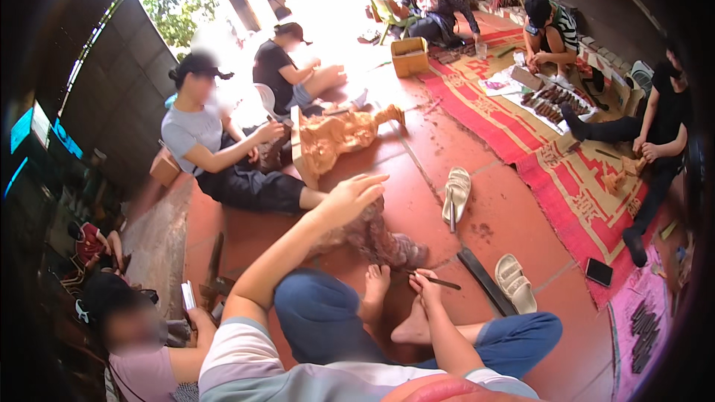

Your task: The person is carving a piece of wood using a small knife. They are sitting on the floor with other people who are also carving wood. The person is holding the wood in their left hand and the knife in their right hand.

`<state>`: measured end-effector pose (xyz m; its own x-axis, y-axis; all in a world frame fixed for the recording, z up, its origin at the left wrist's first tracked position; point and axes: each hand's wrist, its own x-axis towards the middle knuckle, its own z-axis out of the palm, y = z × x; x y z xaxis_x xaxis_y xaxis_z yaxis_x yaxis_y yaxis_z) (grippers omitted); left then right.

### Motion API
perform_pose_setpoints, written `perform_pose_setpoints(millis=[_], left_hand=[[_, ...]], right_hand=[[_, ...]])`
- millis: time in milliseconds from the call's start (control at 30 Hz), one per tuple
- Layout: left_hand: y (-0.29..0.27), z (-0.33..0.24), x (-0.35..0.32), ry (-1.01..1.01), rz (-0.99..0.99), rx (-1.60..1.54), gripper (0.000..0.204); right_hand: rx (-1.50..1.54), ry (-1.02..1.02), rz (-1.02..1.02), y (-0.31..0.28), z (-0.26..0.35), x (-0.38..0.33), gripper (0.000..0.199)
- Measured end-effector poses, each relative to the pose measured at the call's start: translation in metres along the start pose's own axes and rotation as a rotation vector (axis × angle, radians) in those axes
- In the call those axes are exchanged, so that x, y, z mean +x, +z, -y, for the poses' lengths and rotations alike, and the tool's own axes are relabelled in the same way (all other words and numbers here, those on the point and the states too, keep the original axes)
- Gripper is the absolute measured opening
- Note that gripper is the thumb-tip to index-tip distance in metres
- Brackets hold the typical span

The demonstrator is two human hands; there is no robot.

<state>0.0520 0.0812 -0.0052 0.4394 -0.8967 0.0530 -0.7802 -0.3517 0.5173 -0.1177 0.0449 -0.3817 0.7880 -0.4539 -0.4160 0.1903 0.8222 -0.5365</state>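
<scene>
My left hand (350,199) is raised with its fingers stretched out and nothing in it. It hovers over a dark brown carved wooden piece (383,238) lying on the tiles in front of my bare feet. My right hand (424,284) is down beside the near end of that carving, closed around a slim dark carving chisel (447,284). One end of the chisel points toward the carving; whether it touches the wood I cannot tell. My left forearm hides part of the carving.
A large orange-brown wood carving (339,138) lies ahead, beside a seated person (197,126). Sandals (456,192), a long dark bar (484,283) and a phone (599,272) lie rightward. Several tools rest on a pink cloth (622,327). People sit around a red mat (536,171).
</scene>
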Motion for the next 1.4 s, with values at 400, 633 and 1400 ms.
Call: perform_pose_setpoints(millis=[400, 633, 1400], left_hand=[[0.042, 0.03, -0.028, -0.159, -0.051, -0.252, 0.028], [0.04, 0.033, -0.022, -0.2, -0.062, -0.247, 0.026], [0.047, 0.059, -0.017, -0.125, -0.133, -0.296, 0.025]], right_hand=[[-0.029, 0.065, -0.124, -0.023, -0.001, -0.044, 0.015], [-0.04, 0.077, -0.106, -0.023, 0.0, -0.032, 0.015], [-0.045, 0.024, -0.126, -0.019, 0.006, -0.03, 0.015]])
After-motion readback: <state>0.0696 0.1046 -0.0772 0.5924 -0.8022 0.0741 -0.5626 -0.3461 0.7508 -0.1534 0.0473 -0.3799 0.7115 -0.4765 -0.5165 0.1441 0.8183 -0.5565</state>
